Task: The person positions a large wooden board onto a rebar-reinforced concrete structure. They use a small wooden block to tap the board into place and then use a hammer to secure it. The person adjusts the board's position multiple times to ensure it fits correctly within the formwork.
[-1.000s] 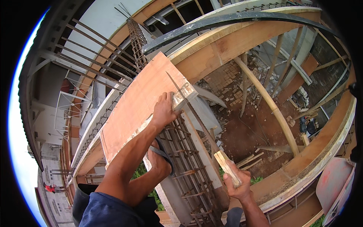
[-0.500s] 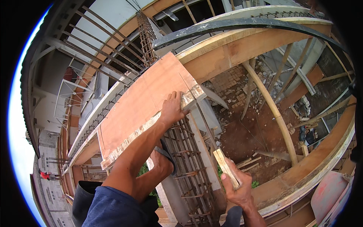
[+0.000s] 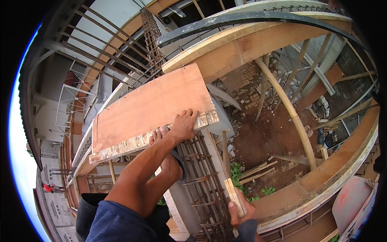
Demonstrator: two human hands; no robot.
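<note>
We rest our open left hand (image 3: 184,126) and toes (image 3: 159,134) on a board (image 3: 153,107) lying across the far end of a cage (image 3: 203,178), apparently to steady it, while our right hand (image 3: 242,209), right of that cage, is wrapped round a wooden handle (image 3: 234,195).

Clothing: plain navy-blue cloth sleeve (image 3: 117,224) at seven o'clock.
Footwear: curved dark-grey sandal strap (image 3: 183,171) near six o'clock.
Hands: left hand (image 3: 185,125), right hand (image 3: 242,209), both bare.
Lower edge: dark blue-grey wear (image 3: 247,230), kind unclear, five o'clock.
</note>
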